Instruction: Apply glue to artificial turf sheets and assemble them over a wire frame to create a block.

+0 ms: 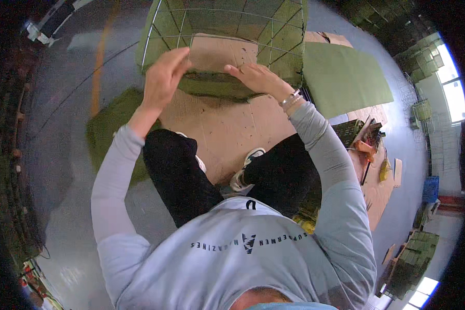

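A wire cage (180,35) lined with olive-green sheets stands on the floor before me. Its near side has a dark green sheet (217,89), with brown cardboard (222,45) showing behind it. At the cage's near left corner, my left hand (164,77) is raised, fingers stretched inward and holding nothing I can see. My right hand (257,80) hovers over or rests on the near right part of that sheet, thumb apart from the fingers; whether it touches is hard to tell. A bracelet circles my right wrist.
Cardboard (222,129) lies under the cage and between my feet. A green sheet (346,77) lies to the right, and another green sheet (113,126) to the left. Beyond my right knee are an orange tool (365,150), a yellow item (385,169) and a blue crate (430,189).
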The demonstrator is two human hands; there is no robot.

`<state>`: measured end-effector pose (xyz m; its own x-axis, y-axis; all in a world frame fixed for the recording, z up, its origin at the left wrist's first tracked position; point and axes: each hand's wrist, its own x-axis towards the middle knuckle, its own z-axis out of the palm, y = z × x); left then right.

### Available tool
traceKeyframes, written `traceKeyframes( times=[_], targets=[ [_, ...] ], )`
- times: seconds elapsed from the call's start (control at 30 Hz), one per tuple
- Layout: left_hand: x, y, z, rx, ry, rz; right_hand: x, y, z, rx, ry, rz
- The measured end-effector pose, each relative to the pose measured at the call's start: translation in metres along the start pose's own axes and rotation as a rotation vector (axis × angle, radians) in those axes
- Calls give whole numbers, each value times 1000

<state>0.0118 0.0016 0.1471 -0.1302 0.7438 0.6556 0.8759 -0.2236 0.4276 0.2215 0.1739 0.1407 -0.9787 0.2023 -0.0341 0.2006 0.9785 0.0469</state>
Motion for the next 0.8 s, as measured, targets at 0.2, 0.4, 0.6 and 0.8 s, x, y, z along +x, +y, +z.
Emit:
traceKeyframes(
  times=[0.2,0.4,0.6,0.8],
  targets=[
    [-16,-14,25,429,-164,231,32,-29,19,-27,878,-324],
    [25,2,18,379,-850,-224,33,-45,-2,265,98,45],
    [22,-38,40,235,-776,-66,47,-38,-14,456,-161,-140],
    [-12,-11,39,242,25,284,23,-33,-1,384,410,145]
  ],
)
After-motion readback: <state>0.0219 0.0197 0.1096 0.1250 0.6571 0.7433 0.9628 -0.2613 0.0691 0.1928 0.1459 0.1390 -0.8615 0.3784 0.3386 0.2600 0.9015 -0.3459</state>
